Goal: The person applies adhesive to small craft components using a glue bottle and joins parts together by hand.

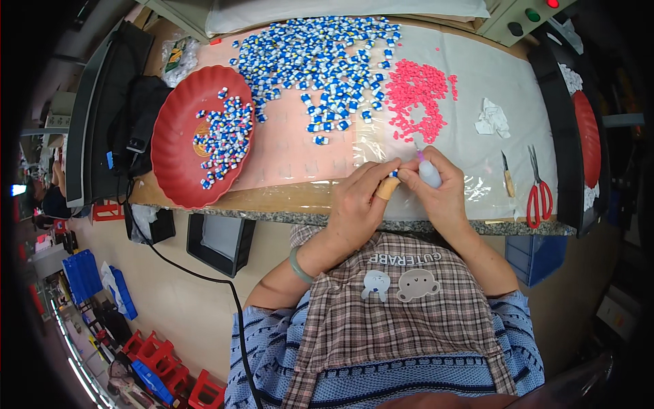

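Observation:
My left hand [355, 199] is closed near the table's front edge, pinching a small blue-and-white piece [394, 174] between its fingertips. One of its fingers wears a tan finger cot [387, 188]. Right beside it, my right hand [444, 191] is wrapped round a small white squeeze bottle [430, 174] with a purple, thin-tipped nozzle [420, 156]. The tip points away from me, toward a spread of small pink pieces [417, 92]. Past my left hand lies a large heap of blue-and-white pieces [306, 58]. The fingertips of both hands meet, partly hiding the held piece.
At the left, a red scalloped plate [170, 160] carries many blue-and-white pieces with pink on them. Crumpled white tissue [492, 118], a wooden-handled pointed tool [508, 178] and red-handled scissors [538, 201] lie at the right. A black cable [180, 266] hangs at the left.

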Motion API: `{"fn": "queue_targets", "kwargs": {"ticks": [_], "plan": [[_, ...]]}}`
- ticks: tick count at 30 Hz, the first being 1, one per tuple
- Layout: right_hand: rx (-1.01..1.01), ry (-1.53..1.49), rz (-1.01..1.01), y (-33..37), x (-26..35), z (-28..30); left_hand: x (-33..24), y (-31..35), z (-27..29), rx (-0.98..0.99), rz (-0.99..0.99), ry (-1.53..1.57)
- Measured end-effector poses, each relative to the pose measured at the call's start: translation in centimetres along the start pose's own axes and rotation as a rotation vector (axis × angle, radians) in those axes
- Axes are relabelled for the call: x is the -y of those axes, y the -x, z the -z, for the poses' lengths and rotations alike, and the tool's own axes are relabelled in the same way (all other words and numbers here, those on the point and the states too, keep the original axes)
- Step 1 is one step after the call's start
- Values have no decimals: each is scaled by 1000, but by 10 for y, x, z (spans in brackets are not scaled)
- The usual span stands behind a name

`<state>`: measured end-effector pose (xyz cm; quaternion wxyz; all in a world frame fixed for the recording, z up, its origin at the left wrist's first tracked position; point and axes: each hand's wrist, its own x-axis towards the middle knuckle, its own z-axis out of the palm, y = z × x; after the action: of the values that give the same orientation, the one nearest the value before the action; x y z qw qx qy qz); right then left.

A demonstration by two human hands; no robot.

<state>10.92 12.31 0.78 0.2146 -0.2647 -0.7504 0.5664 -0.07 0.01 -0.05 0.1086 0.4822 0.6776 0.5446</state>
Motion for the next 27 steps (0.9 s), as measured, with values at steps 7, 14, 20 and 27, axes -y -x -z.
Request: {"fn": "queue_targets", "kwargs": {"ticks": [7, 14, 20, 27], "plan": [[38, -457, -236, -7, 14, 11, -1, -4, 24, 48, 674, 1154], [85, -457, -247, -4, 4, 27, 33, -6, 71, -132, 571, 1128], [89, -415, -270, -2, 4, 27, 40, -23, 75, -162, 112, -366], [85, -317, -217, -4, 4, 26, 38, -26, 79, 24, 149, -602]]}}
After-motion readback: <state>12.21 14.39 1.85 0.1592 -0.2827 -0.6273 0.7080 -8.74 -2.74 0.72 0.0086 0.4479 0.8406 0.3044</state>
